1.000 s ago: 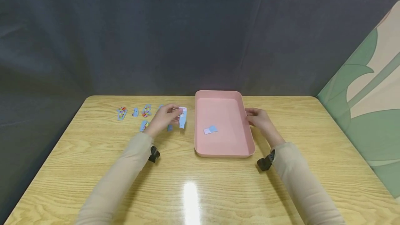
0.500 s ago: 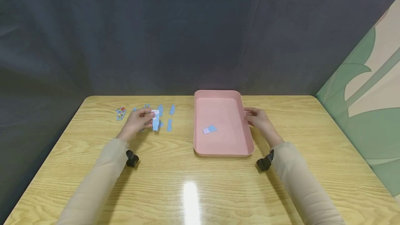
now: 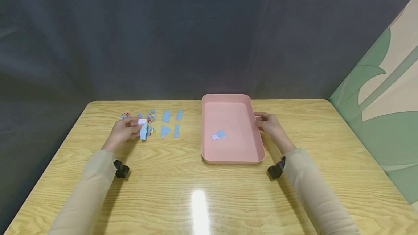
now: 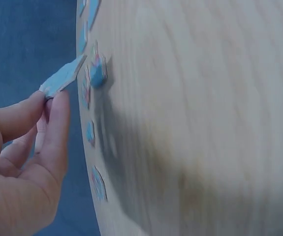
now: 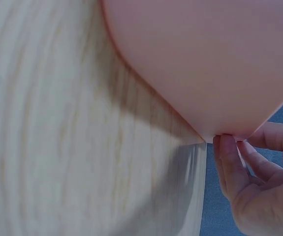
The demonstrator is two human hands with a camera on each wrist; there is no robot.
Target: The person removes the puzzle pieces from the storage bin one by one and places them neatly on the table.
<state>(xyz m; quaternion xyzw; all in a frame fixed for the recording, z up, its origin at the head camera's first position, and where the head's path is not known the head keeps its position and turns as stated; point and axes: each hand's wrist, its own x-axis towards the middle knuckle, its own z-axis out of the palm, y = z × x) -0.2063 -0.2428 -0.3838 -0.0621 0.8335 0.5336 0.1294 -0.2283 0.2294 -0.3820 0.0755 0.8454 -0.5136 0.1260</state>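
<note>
My left hand (image 3: 122,132) pinches a flat blue-and-lilac puzzle piece (image 3: 143,130) between thumb and fingers. It holds the piece above the table, at the left group of loose pieces. In the left wrist view the puzzle piece (image 4: 62,77) appears tilted, clear of the wood. My right hand (image 3: 271,128) is at the right side of a shallow pink tray (image 3: 232,157), its fingertips on the rim. The right wrist view shows the fingers (image 5: 232,160) against the tray wall (image 5: 205,73). Two small pieces, one lilac (image 3: 215,136) and one blue (image 3: 221,134), lie together inside the tray.
Blue pieces (image 3: 166,115) and multicoloured pieces (image 3: 151,115) lie in loose rows on the wooden table (image 3: 183,188), left of the tray. Part of this group is hidden behind my left hand. A dark curtain (image 3: 209,35) hangs along the back; a leaf-patterned panel (image 3: 388,119) stands right.
My left hand has moved left, away from the tray, with the puzzle piece in its fingers. Several blue pieces it was covering now show. My right hand stays at the tray.
</note>
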